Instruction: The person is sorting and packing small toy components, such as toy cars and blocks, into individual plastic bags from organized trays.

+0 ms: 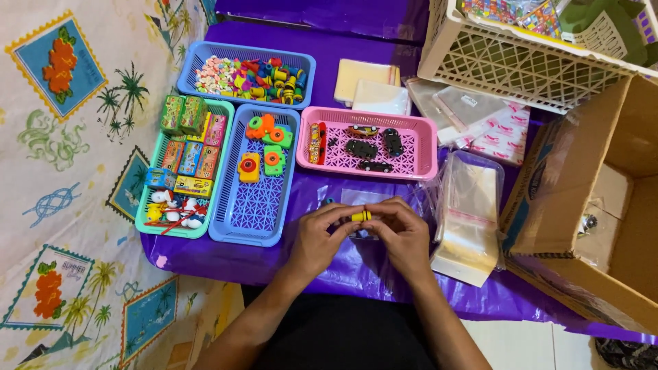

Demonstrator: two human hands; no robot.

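My left hand (317,240) and my right hand (403,233) meet over a purple sheet (356,270), fingertips pinched together on a small yellow toy piece (361,216). A clear plastic bag (360,197) lies just beyond my fingers, partly hidden by them. Behind it stands a pink basket (367,168) with small dark toy cars and a red-yellow one. To the left is a blue basket (255,212) holding orange and green toy cameras.
A green basket (154,223) of small boxes and figures sits far left; another blue basket (247,51) of colourful bits is at the back. A stack of clear bags (469,219) lies right of my hands, a cardboard box (589,199) beyond it, a white crate (521,65) behind.
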